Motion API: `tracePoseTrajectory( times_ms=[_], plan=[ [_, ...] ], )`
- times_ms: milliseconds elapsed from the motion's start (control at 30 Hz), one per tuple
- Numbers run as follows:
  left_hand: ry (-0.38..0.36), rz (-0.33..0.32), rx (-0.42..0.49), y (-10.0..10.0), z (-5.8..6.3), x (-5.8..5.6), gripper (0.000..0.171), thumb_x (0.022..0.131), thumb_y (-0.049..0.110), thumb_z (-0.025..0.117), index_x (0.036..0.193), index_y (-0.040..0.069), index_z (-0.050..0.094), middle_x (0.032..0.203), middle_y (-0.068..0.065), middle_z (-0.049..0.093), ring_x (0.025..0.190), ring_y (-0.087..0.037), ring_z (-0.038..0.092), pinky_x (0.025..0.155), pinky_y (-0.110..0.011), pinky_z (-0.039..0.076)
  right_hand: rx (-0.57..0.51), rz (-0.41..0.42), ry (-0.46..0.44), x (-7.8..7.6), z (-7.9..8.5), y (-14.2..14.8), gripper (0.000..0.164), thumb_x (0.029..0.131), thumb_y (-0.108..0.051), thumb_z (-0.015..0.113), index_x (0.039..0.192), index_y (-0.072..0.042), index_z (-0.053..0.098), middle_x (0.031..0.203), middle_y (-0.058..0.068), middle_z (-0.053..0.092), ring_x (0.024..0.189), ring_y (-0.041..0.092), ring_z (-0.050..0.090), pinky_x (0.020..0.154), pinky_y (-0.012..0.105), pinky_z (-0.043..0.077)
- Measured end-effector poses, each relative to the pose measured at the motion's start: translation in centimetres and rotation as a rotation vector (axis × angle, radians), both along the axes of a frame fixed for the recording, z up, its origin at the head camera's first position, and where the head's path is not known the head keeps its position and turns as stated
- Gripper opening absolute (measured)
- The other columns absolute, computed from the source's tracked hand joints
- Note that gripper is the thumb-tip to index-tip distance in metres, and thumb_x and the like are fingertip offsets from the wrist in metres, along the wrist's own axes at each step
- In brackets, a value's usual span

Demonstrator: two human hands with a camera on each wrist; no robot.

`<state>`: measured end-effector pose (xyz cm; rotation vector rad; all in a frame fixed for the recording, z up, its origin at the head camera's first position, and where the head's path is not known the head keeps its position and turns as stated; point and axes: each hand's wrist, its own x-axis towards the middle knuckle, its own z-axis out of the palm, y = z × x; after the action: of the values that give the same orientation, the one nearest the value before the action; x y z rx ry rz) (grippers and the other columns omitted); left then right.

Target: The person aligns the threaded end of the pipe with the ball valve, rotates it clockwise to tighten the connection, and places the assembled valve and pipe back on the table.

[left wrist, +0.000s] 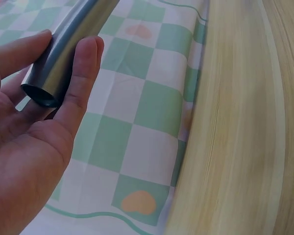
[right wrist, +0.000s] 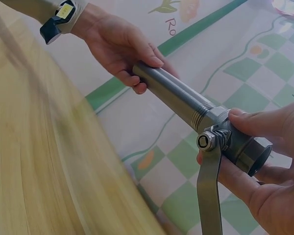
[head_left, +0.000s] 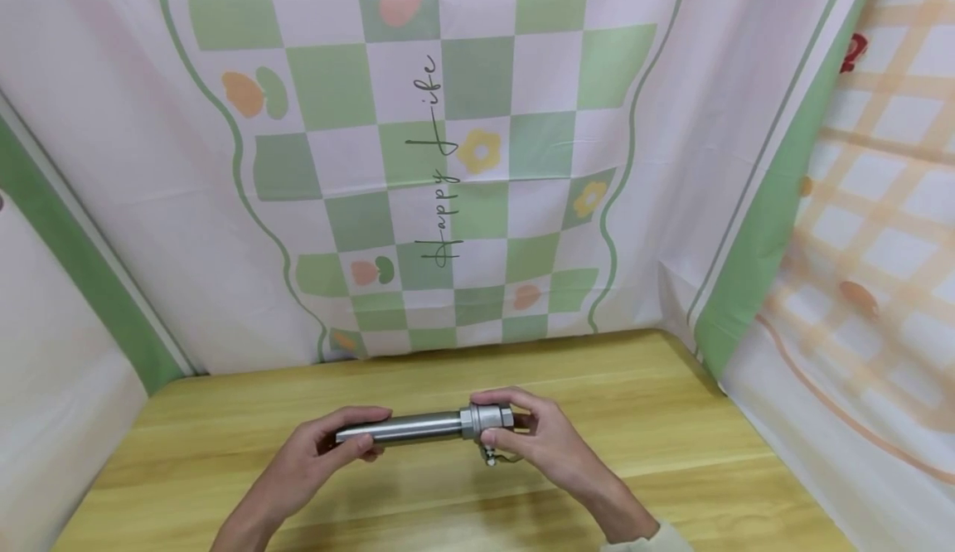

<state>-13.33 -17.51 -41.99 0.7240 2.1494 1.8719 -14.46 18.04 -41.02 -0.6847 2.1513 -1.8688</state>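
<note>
A steel pipe (head_left: 418, 428) is held level above the wooden table, joined at its right end to a metal ball valve (head_left: 487, 421). Threads show on the pipe (right wrist: 176, 95) where it meets the valve in the right wrist view. My left hand (head_left: 317, 448) grips the pipe's free end between thumb and fingers; its hollow opening shows in the left wrist view. With thumb and fingers, my right hand (head_left: 548, 440) holds the valve body. A flat lever handle (right wrist: 209, 191) hangs down from the valve's stem nut (right wrist: 206, 141).
Below the hands spreads a wood-grain table (head_left: 656, 403). A green-and-white checked cloth (head_left: 477, 204) hangs behind its far edge, and more printed cloth (head_left: 880, 229) hangs along the right. A strapped device (right wrist: 61, 19) is on the left wrist.
</note>
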Motion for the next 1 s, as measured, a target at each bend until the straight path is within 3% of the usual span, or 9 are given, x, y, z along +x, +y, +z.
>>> tracePoseTrajectory(
  times_ms=[200, 433, 600, 800, 900, 1000],
  plan=[
    [0.034, 0.011, 0.013, 0.19, -0.11, 0.13, 0.039, 0.111, 0.008, 0.061, 0.149, -0.003, 0.062, 0.142, -0.026, 0.066, 0.115, -0.016, 0.074, 0.100, -0.031, 0.063, 0.008, -0.006, 0.002, 0.03, 0.06, 0.05, 0.045, 0.105, -0.016, 0.075, 0.146, 0.001, 0.064, 0.134, 0.027, 0.062, 0.105, 0.027, 0.073, 0.079, 0.030, 0.065],
    [0.088, 0.056, 0.000, 0.48, -0.24, 0.24, 0.035, 0.109, 0.004, 0.065, 0.143, 0.006, 0.069, 0.143, 0.005, 0.070, 0.121, -0.020, 0.072, 0.098, -0.029, 0.063, 0.006, -0.008, 0.003, -0.05, 0.11, 0.17, 0.044, 0.105, -0.016, 0.075, 0.146, -0.002, 0.066, 0.135, 0.027, 0.062, 0.106, 0.028, 0.073, 0.079, 0.031, 0.065],
    [0.139, 0.090, -0.014, 0.70, -0.32, 0.37, 0.034, 0.107, 0.005, 0.069, 0.140, 0.004, 0.071, 0.146, -0.005, 0.069, 0.123, -0.020, 0.071, 0.096, -0.028, 0.064, 0.011, -0.010, 0.003, -0.09, 0.15, 0.22, 0.044, 0.105, -0.016, 0.075, 0.146, -0.003, 0.066, 0.137, 0.028, 0.061, 0.107, 0.030, 0.072, 0.080, 0.032, 0.065],
    [0.147, 0.087, -0.004, 0.63, -0.49, 0.44, 0.033, 0.105, 0.002, 0.069, 0.138, -0.005, 0.068, 0.144, 0.007, 0.069, 0.124, -0.015, 0.070, 0.095, -0.028, 0.064, 0.012, -0.011, 0.002, -0.05, 0.14, 0.17, 0.044, 0.105, -0.016, 0.075, 0.146, -0.003, 0.066, 0.137, 0.028, 0.061, 0.108, 0.031, 0.071, 0.081, 0.033, 0.065],
    [0.143, 0.088, -0.012, 0.58, -0.49, 0.42, 0.034, 0.105, 0.001, 0.069, 0.139, -0.002, 0.069, 0.145, 0.006, 0.069, 0.124, -0.016, 0.070, 0.094, -0.028, 0.064, 0.013, -0.011, 0.005, -0.05, 0.10, 0.16, 0.043, 0.105, -0.016, 0.075, 0.145, -0.004, 0.066, 0.136, 0.028, 0.061, 0.107, 0.031, 0.071, 0.080, 0.033, 0.065],
    [0.125, 0.098, -0.036, 0.55, -0.43, 0.41, 0.037, 0.105, 0.003, 0.071, 0.142, 0.004, 0.069, 0.145, -0.005, 0.069, 0.120, -0.019, 0.071, 0.092, -0.028, 0.064, 0.013, -0.012, 0.009, -0.04, 0.07, 0.17, 0.042, 0.105, -0.016, 0.075, 0.145, -0.004, 0.067, 0.136, 0.028, 0.061, 0.107, 0.031, 0.071, 0.080, 0.032, 0.065]
  ],
)
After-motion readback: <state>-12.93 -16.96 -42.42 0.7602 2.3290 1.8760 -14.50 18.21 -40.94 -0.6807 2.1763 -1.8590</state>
